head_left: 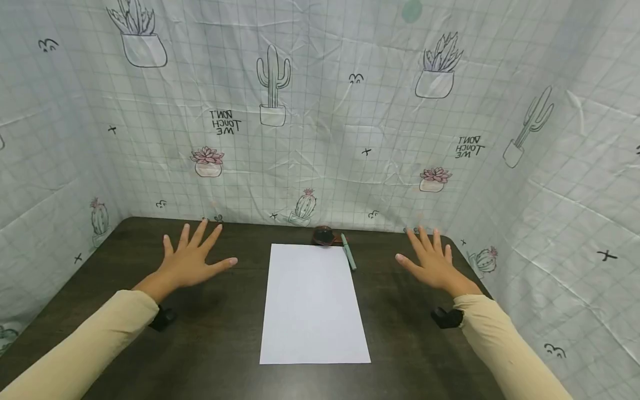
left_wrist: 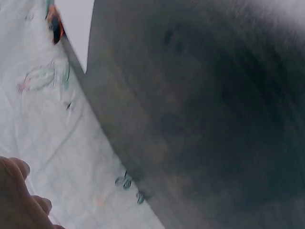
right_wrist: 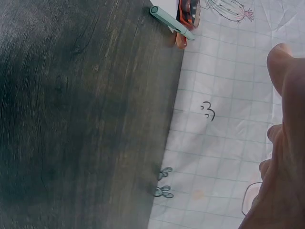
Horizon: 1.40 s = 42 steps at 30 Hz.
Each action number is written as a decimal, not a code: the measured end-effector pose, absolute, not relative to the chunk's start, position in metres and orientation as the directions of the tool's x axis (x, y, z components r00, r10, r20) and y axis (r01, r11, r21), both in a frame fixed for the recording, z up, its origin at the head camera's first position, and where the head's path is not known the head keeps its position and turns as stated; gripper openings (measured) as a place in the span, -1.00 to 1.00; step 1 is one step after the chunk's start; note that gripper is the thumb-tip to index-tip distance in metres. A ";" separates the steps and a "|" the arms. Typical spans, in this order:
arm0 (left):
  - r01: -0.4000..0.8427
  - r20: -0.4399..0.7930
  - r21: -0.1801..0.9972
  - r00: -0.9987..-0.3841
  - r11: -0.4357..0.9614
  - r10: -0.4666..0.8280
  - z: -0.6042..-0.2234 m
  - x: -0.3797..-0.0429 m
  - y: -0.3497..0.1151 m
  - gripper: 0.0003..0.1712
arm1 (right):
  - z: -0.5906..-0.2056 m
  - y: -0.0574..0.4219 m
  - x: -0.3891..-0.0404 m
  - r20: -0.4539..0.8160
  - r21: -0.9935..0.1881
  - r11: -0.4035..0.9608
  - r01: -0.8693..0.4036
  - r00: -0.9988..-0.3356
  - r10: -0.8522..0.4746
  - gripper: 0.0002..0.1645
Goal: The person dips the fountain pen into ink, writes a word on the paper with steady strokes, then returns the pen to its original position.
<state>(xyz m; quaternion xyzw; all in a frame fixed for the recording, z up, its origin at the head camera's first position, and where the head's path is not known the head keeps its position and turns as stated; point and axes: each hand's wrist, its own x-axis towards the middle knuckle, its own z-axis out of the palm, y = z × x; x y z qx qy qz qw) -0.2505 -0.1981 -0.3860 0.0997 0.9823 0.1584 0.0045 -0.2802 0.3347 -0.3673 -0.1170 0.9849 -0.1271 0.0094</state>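
Observation:
Both hands are held out over the dark table with nothing in them. My left hand (head_left: 189,262) has its fingers spread and straight, to the left of a white sheet of paper (head_left: 315,305). On the other side of the sheet, my right hand (head_left: 431,261) is spread the same way. A mint-green pen (head_left: 349,253) lies along the sheet's far right corner. Beside it, at the sheet's far edge, sits a small black and orange-red object (head_left: 324,235). Only parts of the fingers show in each wrist view.
The dark wooden table (head_left: 220,339) carries the sheet, upright to me in the middle. A white gridded cloth (head_left: 320,150) printed with cacti hangs behind the table and along both sides. Black bands (head_left: 162,318) sit at the wrists below cream sleeves.

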 end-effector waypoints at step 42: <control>0.436 -0.225 0.374 -0.814 0.818 0.536 -0.453 -0.221 -0.103 0.14 | -0.433 0.263 -0.327 0.037 -0.711 0.668 -0.218 -0.961 -0.275 -0.07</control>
